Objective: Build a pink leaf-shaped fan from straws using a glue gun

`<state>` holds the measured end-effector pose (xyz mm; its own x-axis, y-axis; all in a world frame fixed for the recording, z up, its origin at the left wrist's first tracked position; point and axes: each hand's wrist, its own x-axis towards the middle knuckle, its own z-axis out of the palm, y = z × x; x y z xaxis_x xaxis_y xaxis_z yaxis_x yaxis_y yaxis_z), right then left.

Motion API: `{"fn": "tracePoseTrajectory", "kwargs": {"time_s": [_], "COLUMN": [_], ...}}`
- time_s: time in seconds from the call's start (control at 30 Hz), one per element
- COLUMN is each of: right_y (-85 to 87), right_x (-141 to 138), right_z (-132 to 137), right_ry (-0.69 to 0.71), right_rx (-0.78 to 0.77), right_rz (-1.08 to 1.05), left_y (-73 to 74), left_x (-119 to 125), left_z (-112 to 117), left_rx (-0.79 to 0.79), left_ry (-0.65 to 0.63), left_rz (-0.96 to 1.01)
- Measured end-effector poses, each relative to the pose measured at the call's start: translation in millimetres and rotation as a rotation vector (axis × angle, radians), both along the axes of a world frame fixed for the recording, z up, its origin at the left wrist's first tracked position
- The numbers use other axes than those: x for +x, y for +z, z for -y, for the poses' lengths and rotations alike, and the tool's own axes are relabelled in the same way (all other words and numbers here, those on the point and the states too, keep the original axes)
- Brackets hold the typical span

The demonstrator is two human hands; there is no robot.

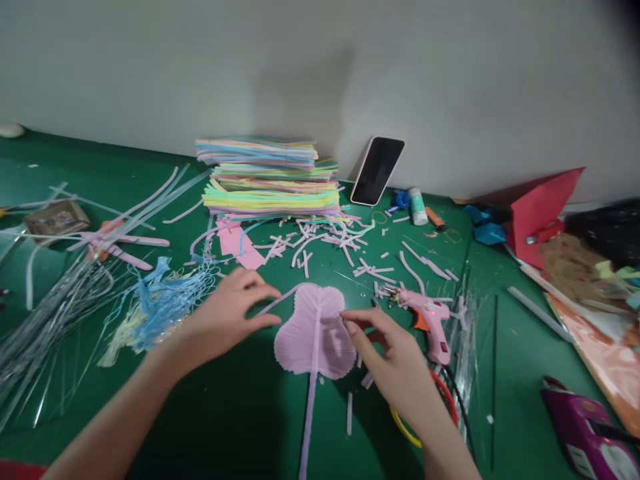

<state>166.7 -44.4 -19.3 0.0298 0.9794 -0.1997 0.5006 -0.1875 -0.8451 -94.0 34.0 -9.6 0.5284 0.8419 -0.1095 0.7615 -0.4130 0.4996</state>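
Observation:
A pale purple leaf-shaped piece (294, 343), fluffy like pipe cleaners and with a fringed edge, lies in front of me on the green table. Its wrapped stem (309, 420) runs toward the bottom of the view. My right hand (387, 350) has thumb and forefinger closed on the piece's right edge. At the upper left of it, my left hand (243, 310) is held with thumb and fingers apart, nothing between them. A thin purple strip (286, 295) curves from the top of the leaf-shaped piece toward that hand; whether they touch is unclear.
Bundles of coloured pipe cleaners (273, 193) and a phone (379, 170) stand by the wall. A pink glue gun (434, 320) lies right, cut purple bits (325, 237) behind. Clear strips (45, 327) and blue tassels (167, 300) are left; a purple device (583, 427) sits lower right.

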Motion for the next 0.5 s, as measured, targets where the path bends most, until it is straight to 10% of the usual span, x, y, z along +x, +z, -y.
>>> {"fn": "tracePoseTrajectory", "kwargs": {"time_s": [0.17,0.5], "right_y": [-13.1,-21.9], "right_x": [-16,-15], "right_z": [-3,-5], "right_ry": [0.094,0.095], "right_rx": [-0.025,-0.010], "right_rz": [-0.014,0.009], "left_y": [-43.1,-36.9], "left_x": [32,32], "left_z": [13,8], "left_rx": [0.117,0.136], "left_ry": [-0.130,-0.133], "left_rz": [-0.095,-0.134]}}
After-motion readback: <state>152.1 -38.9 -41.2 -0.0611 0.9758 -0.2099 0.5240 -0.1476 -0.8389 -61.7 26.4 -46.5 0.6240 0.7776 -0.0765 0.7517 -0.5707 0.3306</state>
